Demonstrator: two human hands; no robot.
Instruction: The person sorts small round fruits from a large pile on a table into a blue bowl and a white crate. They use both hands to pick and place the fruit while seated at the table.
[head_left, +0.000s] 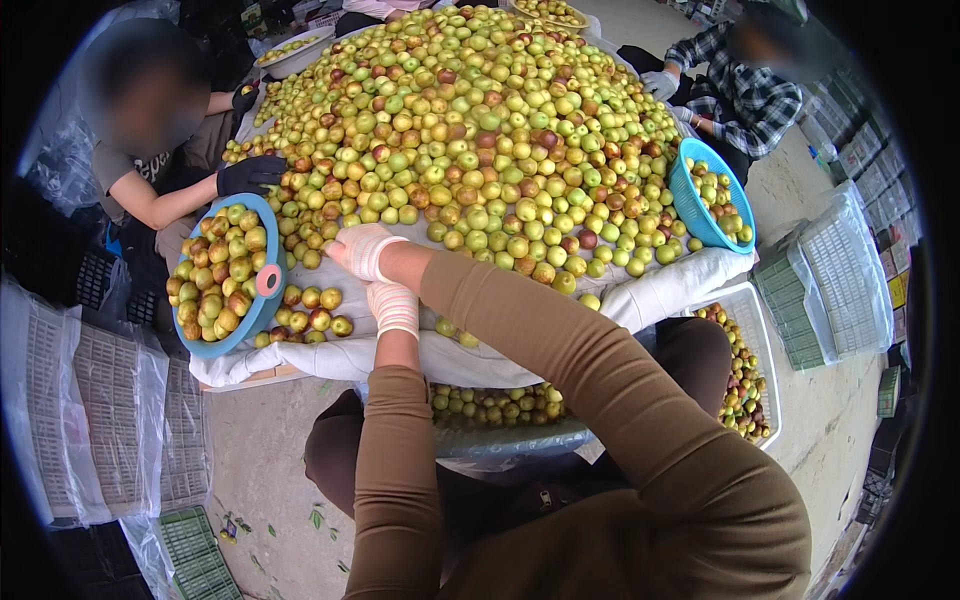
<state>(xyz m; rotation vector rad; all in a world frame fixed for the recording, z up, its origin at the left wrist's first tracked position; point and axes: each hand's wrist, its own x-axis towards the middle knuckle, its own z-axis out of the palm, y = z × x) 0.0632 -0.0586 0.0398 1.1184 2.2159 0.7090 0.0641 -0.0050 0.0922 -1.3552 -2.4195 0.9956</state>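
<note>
A broad heap of green and reddish-brown jujubes (480, 142) covers the cloth-topped table (510, 360) before me. My right hand (358, 249), in a striped pale glove, reaches across to the heap's near left edge, its fingertips beside the fruit. Just below and partly behind it is my left hand (393, 306), gloved the same way; the two hands overlap or touch. The fingers of my left hand are hidden, and whether either hand holds a jujube cannot be seen. Left of them, a small group of loose jujubes (298, 321) lies next to a blue basin (274, 304) full of fruit.
A blue basket (686, 191) holds jujubes at the table's right. Below the table edge are a lined container (510, 442) and a white crate (772, 375) of fruit. One person (165, 165) sits left, another (739, 97) right. Stacked crates (112, 420) stand left.
</note>
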